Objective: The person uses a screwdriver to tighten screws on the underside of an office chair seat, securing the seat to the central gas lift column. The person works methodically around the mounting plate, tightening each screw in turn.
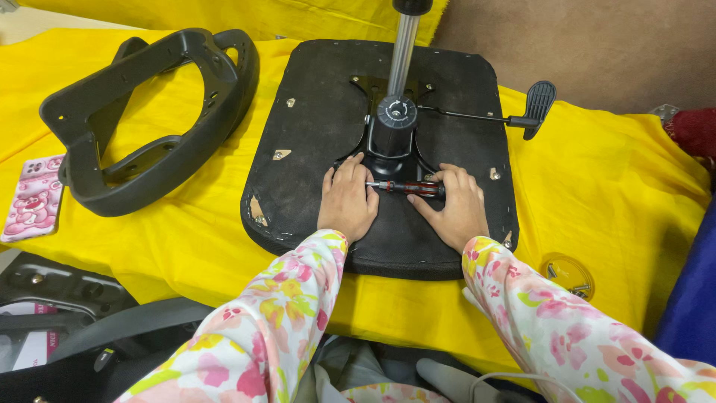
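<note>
Floral sleeves [298, 328] lead to hands: right [451, 205] grips screwdriver [406, 187], left [347, 200] lies spread (pink phone case [33, 198] far left).

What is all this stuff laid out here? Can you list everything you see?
Seat base: one, black, upside down on the cloth, centre.
Gas cylinder: one, silver, upright from the seat's mechanism.
Lever: one, black, right of the cylinder.
Armrest frame: one, black, left.
Phone case: one, pink, far left.
Bag of screws: one, clear, lower right.
Cloth: one, yellow, covering the table.
Screwdriver: one, red-and-black handle, between both hands.
Left hand: steadies the tip.
Right hand: fingers grip the handle.
</note>
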